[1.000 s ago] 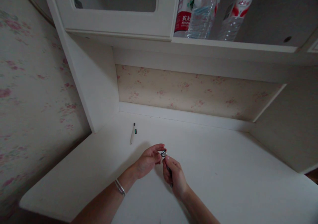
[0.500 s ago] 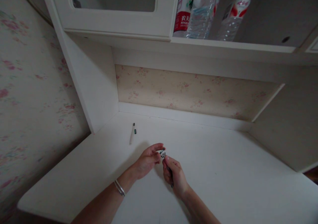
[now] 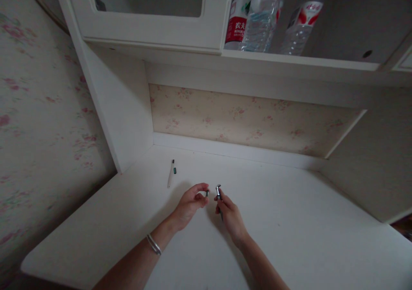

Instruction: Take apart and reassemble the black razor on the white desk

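Note:
My left hand [image 3: 191, 204] pinches a small dark piece [image 3: 207, 193], which looks like a razor head, between thumb and fingertips. Just to the right, my right hand [image 3: 231, 215] is closed around what looks like a razor handle [image 3: 219, 192], its shiny metal end pointing up and away from me. A narrow gap separates the two held pieces. Beyond my left hand, a thin white toothbrush [image 3: 170, 175] with a dark head lies on the white desk [image 3: 277, 204]. Beside it is a small dark rectangular piece [image 3: 175, 170] with a greenish face.
Above the back of the desk hangs a white cabinet [image 3: 148, 28]. Its open shelf holds a red-labelled bottle [image 3: 236, 24] and clear plastic bottles [image 3: 262, 24]. A white side panel [image 3: 119, 101] stands at the left, and a grey-white panel [image 3: 373, 165] at the right.
My hands have come apart slightly, and so have the pieces in them. The handle in my right hand has turned, its metal end now higher. The toothbrush and the piece beside it stay put.

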`<move>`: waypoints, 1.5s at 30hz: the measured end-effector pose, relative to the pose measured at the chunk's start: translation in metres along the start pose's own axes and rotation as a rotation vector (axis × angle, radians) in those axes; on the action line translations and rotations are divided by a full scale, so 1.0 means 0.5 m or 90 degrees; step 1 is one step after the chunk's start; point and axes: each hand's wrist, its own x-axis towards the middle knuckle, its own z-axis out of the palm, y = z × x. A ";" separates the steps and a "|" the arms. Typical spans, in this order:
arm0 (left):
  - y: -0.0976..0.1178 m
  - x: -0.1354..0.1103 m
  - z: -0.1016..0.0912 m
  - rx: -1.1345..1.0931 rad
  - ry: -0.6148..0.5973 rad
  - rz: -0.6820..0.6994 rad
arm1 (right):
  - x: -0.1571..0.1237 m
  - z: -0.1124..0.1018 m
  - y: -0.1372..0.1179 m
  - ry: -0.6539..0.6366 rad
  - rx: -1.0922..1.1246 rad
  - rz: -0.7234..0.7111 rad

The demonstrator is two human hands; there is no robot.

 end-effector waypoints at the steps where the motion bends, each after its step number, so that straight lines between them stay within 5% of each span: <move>1: -0.002 0.000 0.002 0.074 0.012 0.014 | 0.003 -0.005 0.006 0.012 -0.070 -0.028; 8: -0.006 -0.018 0.019 0.496 0.073 0.265 | 0.019 -0.030 0.024 0.057 -0.417 -0.114; 18: 0.001 -0.022 0.019 0.529 0.223 0.332 | 0.055 -0.004 0.009 0.060 -0.621 -0.095; 29: -0.003 -0.021 0.013 0.548 0.228 0.361 | 0.063 -0.004 -0.004 0.086 -0.410 -0.117; 38: -0.009 -0.024 0.016 0.538 0.181 0.344 | 0.029 0.014 -0.048 -0.076 -0.019 -0.075; 45: -0.008 -0.023 0.017 0.561 0.150 0.340 | 0.028 0.015 -0.055 -0.104 -0.015 -0.085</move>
